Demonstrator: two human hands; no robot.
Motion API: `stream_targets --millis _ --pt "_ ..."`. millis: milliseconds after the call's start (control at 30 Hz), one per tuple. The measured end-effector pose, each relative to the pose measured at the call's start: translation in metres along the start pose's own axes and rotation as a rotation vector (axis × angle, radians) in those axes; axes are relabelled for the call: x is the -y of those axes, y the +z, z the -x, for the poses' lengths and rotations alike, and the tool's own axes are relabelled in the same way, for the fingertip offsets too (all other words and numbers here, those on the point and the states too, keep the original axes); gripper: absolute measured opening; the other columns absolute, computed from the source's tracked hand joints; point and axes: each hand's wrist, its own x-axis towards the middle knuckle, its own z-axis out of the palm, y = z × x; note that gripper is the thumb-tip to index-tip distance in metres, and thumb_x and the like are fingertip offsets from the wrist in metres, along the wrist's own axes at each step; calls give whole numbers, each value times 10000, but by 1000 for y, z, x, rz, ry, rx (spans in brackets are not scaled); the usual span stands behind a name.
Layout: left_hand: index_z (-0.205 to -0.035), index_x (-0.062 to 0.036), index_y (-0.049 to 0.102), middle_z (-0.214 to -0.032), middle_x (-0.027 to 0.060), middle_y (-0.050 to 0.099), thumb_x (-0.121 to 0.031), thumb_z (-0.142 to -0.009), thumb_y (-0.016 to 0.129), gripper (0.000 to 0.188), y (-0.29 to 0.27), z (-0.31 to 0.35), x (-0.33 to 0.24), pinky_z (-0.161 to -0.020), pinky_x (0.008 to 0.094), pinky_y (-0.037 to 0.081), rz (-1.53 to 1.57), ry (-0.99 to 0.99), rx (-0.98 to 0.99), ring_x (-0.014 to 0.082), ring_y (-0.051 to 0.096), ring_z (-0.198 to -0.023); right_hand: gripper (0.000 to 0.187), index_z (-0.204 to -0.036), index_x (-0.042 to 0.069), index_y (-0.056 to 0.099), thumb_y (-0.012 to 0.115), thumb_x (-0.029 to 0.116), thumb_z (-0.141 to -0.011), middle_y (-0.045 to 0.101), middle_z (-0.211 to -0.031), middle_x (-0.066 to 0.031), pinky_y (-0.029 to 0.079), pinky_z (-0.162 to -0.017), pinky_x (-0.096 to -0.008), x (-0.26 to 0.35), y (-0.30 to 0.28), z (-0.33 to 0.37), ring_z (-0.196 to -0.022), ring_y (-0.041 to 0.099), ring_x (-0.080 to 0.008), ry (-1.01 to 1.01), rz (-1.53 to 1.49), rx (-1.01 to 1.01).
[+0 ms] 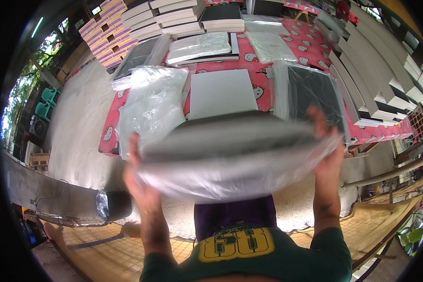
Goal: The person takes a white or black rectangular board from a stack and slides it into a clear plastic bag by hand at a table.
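Head view, watched from my remote seat: a broad, flat, black-topped bundle in clear plastic (230,150) is held up between the person's two bare hands, in front of the body and at the near side of a table under a pink cartoon-print cloth (109,145). Its long axis runs left to right, across the body, and its near side shows pale, glossy plastic. Directly beyond it, toward the table's middle, I see a plain white rectangular sheet or board (223,91), its near end hidden by the bundle.

The left hand (140,181) holds the left end, nearest a loose pile of clear plastic bags (152,101). The right hand (328,148) holds the right end, set slightly farther forward, and is the nearer of the two to a black rectangular item in a clear wrapper (312,91). Both forearms rise from the lower edge out of dark green sleeves (331,256), roughly parallel and well apart, with the fingers pointing up and forward. Motion smears the bundle and fingertips, so I cannot tell exactly how each thumb and finger sits on the plastic, or whether the bundle touches the cloth.
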Motion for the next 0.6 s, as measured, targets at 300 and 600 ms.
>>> stream_targets --millis 300,600 --pt "-1175 7 535 -1110 134 641 -100 -957 515 243 -58 -128 28 -668 317 538 -68 -75 -217 204 639 -1004 193 -1116 71 568 535 164 -950 642 -1068 -76 477 -922 -388 -28 -78 -134 -1010 604 -193 -17 46 -243" --pt "-1091 53 600 -892 43 622 -174 -914 614 289 -151 -59 93 -705 243 454 -1067 -49 -332 93 563 -795 305 -1039 12 623 608 294 -924 570 -840 -47 485 -718 -301 -107 -160 -85 -767 529 -123 -153 1273 -507"
